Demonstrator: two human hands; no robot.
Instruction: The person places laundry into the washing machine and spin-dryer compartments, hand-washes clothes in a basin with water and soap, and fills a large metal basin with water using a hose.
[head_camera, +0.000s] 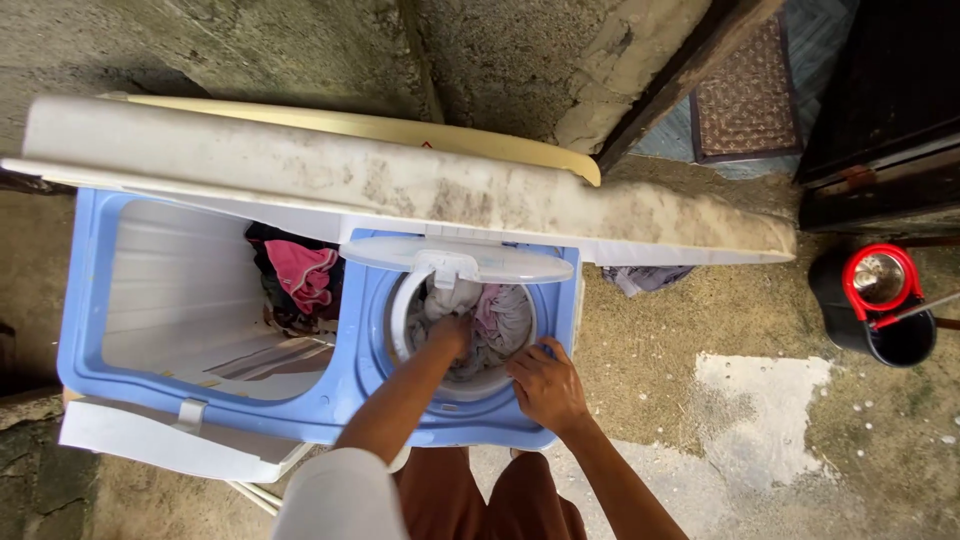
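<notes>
Head view: one twin-tub washing machine (95, 330), two tubs. Left hand (452, 330) clutches grey clothes (500, 325) inside spin tub (400, 310). Right hand (545, 385) spread flat on rim. One pink garment (300, 272) in wash tub (180, 290).

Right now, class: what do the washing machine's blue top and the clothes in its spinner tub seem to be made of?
Blue top: likely moulded plastic, smooth, slightly glossy, with rounded edges. Clothes: soft woven or knit fabric, matte, crumpled into folds; they look damp, though that is uncertain.

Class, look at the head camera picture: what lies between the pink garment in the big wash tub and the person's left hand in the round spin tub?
In the head view, the blue dividing wall of the washing machine separates the pink garment from the left hand, which is pressed into pale clothes.
</notes>
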